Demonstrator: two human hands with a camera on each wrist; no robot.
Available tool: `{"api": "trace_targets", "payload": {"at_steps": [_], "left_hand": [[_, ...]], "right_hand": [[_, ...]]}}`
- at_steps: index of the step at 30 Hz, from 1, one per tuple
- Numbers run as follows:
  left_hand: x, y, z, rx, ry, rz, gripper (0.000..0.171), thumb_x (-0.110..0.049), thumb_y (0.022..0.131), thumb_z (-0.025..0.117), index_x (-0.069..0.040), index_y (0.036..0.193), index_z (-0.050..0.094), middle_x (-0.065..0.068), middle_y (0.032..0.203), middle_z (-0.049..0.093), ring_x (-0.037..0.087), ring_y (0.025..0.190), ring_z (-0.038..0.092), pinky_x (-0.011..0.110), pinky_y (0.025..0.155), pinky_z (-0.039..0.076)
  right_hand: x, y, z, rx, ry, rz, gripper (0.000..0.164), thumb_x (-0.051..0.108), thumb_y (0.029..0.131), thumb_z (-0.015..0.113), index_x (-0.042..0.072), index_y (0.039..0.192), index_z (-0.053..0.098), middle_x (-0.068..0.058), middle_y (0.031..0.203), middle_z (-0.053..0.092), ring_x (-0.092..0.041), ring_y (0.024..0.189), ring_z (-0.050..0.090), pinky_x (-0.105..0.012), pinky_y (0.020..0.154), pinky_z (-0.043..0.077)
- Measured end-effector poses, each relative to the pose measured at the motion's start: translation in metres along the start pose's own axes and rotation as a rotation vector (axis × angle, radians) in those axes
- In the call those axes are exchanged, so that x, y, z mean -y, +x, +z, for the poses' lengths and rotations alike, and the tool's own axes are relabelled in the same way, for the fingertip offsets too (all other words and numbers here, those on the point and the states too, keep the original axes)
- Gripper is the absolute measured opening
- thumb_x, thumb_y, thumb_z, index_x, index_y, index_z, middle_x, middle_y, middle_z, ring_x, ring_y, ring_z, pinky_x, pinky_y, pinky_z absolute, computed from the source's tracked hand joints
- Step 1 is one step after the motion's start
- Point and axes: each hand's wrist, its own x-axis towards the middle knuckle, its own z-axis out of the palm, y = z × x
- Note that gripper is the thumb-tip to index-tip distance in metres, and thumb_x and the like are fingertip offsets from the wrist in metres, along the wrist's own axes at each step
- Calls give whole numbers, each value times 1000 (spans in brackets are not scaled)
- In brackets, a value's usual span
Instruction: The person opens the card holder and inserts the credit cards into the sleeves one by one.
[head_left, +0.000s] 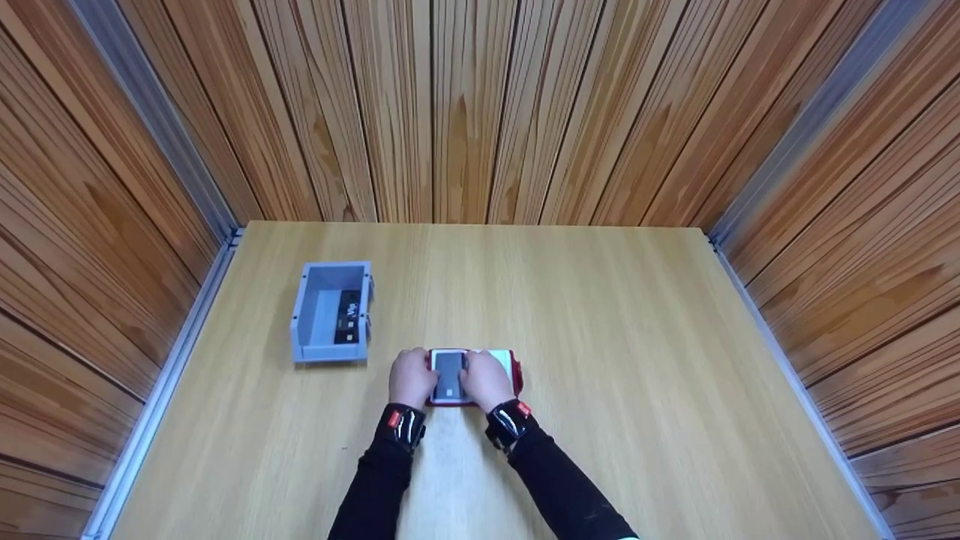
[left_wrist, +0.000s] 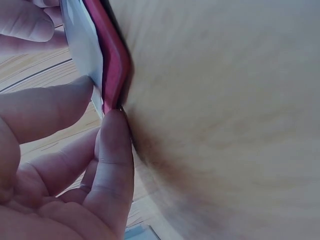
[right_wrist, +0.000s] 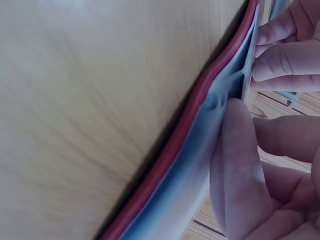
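A red-covered card holder (head_left: 517,373) with clear sleeves lies open on the table in the head view. A dark grey card (head_left: 449,373) with a pale border shows on its left side. My left hand (head_left: 412,379) pinches the holder's left edge. In the left wrist view its thumb (left_wrist: 60,107) is at the pale sleeve and a finger at the red cover (left_wrist: 115,62). My right hand (head_left: 487,380) pinches the clear sleeve (right_wrist: 212,115) near the middle of the holder. How far the card sits inside the sleeve is hidden by the fingers.
A grey-blue bin (head_left: 315,315) stands to the left, beyond my left hand. Black cards (head_left: 347,316) with light lettering lie against its right side. Wooden plank walls (head_left: 472,112) enclose the table (head_left: 637,337) at the back and both sides.
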Motion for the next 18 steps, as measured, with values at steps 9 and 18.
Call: {"api": "trace_targets", "payload": {"at_steps": [9, 18], "left_hand": [[1, 0, 1, -1, -14, 12, 18, 0, 70, 78, 4, 84, 68, 11, 75, 61, 32, 77, 59, 47, 72, 46], [1, 0, -1, -5, -15, 22, 16, 3, 68, 76, 3, 81, 66, 10, 73, 59, 32, 74, 58, 47, 70, 46]], "right_hand": [[-1, -1, 3, -61, -41, -60, 14, 7, 85, 72, -4, 93, 68, -15, 81, 68, -31, 79, 65, -43, 73, 52], [-3, -5, -4, -57, 31, -62, 18, 8, 86, 72, -5, 99, 70, -16, 89, 68, -30, 84, 65, -42, 77, 52]]}}
